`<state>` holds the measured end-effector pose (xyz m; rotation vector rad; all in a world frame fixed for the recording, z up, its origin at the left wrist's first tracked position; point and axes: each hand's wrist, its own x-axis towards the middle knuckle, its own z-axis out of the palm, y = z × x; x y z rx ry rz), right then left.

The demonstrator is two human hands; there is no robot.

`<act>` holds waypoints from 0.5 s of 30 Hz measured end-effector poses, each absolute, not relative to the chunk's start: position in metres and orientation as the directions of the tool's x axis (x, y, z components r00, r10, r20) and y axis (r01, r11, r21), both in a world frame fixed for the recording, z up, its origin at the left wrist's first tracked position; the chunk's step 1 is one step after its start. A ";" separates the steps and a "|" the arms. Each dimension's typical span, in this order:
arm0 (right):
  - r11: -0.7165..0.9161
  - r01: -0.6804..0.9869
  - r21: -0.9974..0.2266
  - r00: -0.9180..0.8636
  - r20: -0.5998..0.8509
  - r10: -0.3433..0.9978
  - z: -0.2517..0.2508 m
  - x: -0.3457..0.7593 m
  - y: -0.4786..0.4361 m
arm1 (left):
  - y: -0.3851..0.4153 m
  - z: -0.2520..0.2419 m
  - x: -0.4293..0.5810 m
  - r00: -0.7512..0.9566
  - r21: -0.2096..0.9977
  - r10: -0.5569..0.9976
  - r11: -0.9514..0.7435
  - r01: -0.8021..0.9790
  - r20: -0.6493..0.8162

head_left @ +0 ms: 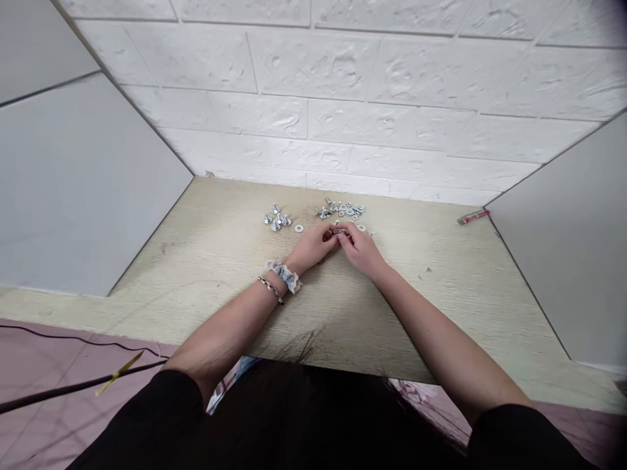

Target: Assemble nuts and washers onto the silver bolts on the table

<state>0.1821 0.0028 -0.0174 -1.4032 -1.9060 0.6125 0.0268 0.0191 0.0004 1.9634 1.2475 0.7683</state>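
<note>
My left hand [311, 248] and my right hand [361, 248] meet just in front of the scattered hardware, with the fingers of both drawn narrow and pinching a small silvery metal piece [337, 233] between them; the fingertips hide most of it, so I cannot tell its full shape. It is held just above the pale, wood-grained bench [206, 241], near the back. Right behind my fingers lies a loose pile of silvery metal bolts, nuts and flat washers [349, 210], some overlapping. To the left, well apart from that pile, a small cluster of silvery bolts fitted with washers [277, 218] stands mostly shank up. Between this cluster and my left hand, a single flat, round silvery washer [299, 228] lies on the wood, and another round metal washer [361, 228] lies just behind my right hand. Far to the right, a red and silver utility knife [473, 217] rests near the grey side panel [563, 241]. Around my left wrist I wear a pale blue, lace-edged scrunchie [285, 274] and, just beside it towards the elbow, a silvery chain bracelet [271, 289]. Beyond the bench rises a white, brick-patterned wall [337, 65].
</note>
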 end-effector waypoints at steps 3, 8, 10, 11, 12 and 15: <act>0.307 0.641 -0.703 -0.186 0.245 0.951 -0.018 0.182 0.003 | 0.019 0.000 0.027 0.366 0.792 0.923 -0.310 0.527 0.118; 0.306 0.641 -0.704 -0.186 0.245 0.952 -0.018 0.182 0.004 | 0.019 0.001 0.027 0.374 0.789 0.920 -0.315 0.528 0.117; 0.307 0.640 -0.704 -0.185 0.247 0.951 -0.018 0.182 0.004 | 0.019 0.001 0.027 0.375 0.787 0.919 -0.317 0.530 0.118; 0.308 0.639 -0.705 -0.184 0.249 0.951 -0.018 0.182 0.004 | 0.019 0.002 0.027 0.375 0.787 0.920 -0.315 0.530 0.116; 0.309 0.637 -0.706 -0.182 0.251 0.951 -0.018 0.182 0.004 | 0.018 0.002 0.027 0.375 0.788 0.920 -0.313 0.530 0.113; 0.307 0.632 -0.712 -0.179 0.252 0.951 -0.017 0.182 0.004 | 0.018 0.002 0.027 0.379 0.785 0.919 -0.316 0.534 0.111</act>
